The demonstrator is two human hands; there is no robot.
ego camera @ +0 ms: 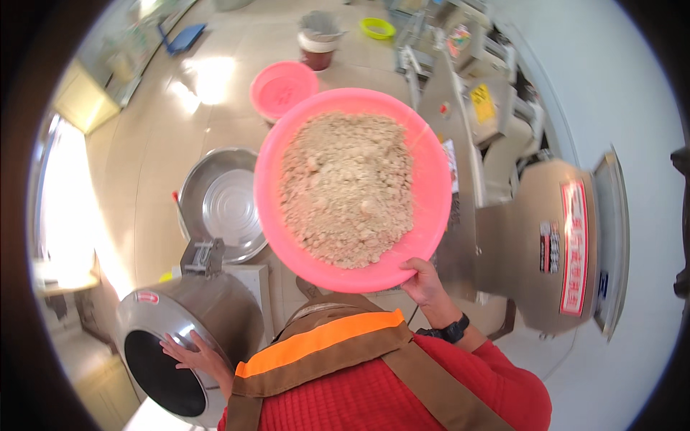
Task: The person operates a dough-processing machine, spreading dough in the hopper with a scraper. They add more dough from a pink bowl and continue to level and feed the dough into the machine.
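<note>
A large pink plastic basin (431, 210) holds a heap of crumbly beige powder (347, 188). My right hand (424, 283) grips its near right rim, thumb on top, the other fingers out of sight below. The basin is raised in front of my apron. With fingers spread, my left hand (197, 355) is over the rim of a stainless steel drum (232, 307) at the lower left; whether it touches the metal I cannot tell. The drum's dark round mouth (161, 372) faces down-left in the picture.
A wide metal basin (229, 207) lies on the floor beyond the drum. Farther off are another pink basin (284, 89), a lined bucket (318, 46) and a yellow-green basin (377, 28). Stainless machinery (531, 242) lines the right wall. A blue platform cart (186, 39) stands at the far left.
</note>
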